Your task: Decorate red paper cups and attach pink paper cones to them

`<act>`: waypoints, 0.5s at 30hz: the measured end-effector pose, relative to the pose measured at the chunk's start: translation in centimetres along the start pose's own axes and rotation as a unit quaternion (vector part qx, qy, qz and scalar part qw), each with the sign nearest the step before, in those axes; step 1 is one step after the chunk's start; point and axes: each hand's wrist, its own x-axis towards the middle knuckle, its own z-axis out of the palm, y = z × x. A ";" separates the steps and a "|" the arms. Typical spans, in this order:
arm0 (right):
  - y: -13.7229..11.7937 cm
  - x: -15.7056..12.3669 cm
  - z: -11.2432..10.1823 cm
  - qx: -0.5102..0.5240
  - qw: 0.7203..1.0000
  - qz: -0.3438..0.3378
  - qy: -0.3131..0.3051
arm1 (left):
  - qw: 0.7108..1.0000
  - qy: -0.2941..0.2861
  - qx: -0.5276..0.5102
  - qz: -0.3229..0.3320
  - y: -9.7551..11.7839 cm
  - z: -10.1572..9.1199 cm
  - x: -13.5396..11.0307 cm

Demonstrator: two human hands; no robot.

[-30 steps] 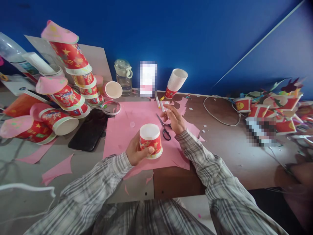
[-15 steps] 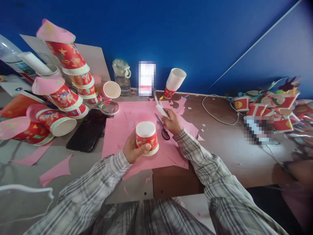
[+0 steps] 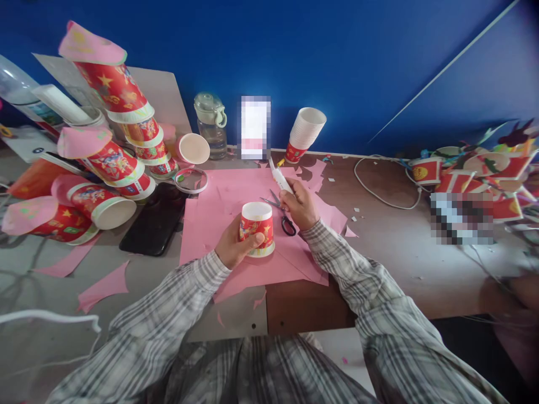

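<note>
Head view: left hand (image 3: 233,251) wraps the side of an upturned red paper cup (image 3: 257,228), thumb across the front, rim down on the pink paper sheet (image 3: 219,210) at centre frame. Right hand (image 3: 298,205) is closed round a white glue stick or marker (image 3: 278,178), tip pointing up and away, just beyond the cup.

Handling, as I judge it: the cup is light, thin-walled and easily crushed, with a slick printed skin. Best held low round the wall near the stiff rolled rim, with light pressure. The stick is rigid and light; a grip mid-barrel suits it.

Counts:
- cups in hand: one
- scissors (image 3: 281,212): one pair, black handles, lying on the sheet between the hands
- nested white cup stack (image 3: 305,133): one, top centre; number of cups not readable
- pink-capped decorated cups (image 3: 103,163), upper left: at least five, overlapping
- black phone (image 3: 154,219): one, left of the sheet
- clear bottle (image 3: 210,126): one
- tape ring (image 3: 191,180): one

The surface (image 3: 391,247) bears pink offcuts.
</note>
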 end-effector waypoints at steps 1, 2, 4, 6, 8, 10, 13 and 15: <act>-0.1 0.0 0.0 0.001 1.000 0.002 -0.003 | 1.000 -0.003 -0.003 0.000 0.0 -0.1 0.0; -0.3 -0.1 -0.1 0.003 1.000 0.003 -0.004 | 1.000 -0.006 -0.007 0.003 -0.1 -0.1 0.0; -0.4 -0.2 -0.2 0.005 1.000 0.003 -0.005 | 1.000 -0.005 -0.013 0.012 0.0 -0.2 0.0; -0.5 -0.3 -0.1 0.010 1.000 0.001 -0.007 | 0.999 0.001 -0.021 0.025 0.1 -0.3 -0.1; -0.5 -0.4 0.1 0.028 1.000 -0.002 -0.012 | 0.999 -0.003 -0.039 0.026 0.4 -0.3 -0.3; -0.5 -0.5 0.3 0.060 0.998 -0.007 -0.021 | 0.998 -0.024 -0.057 0.017 0.8 -0.4 -0.5; -0.8 -1.2 0.7 0.109 0.992 -0.009 -0.066 | 0.996 -0.070 -0.062 0.016 1.4 -0.4 -0.9; -1.1 -1.9 0.7 0.129 0.984 -0.003 -0.122 | 0.994 -0.089 -0.057 0.035 1.8 -0.4 -1.3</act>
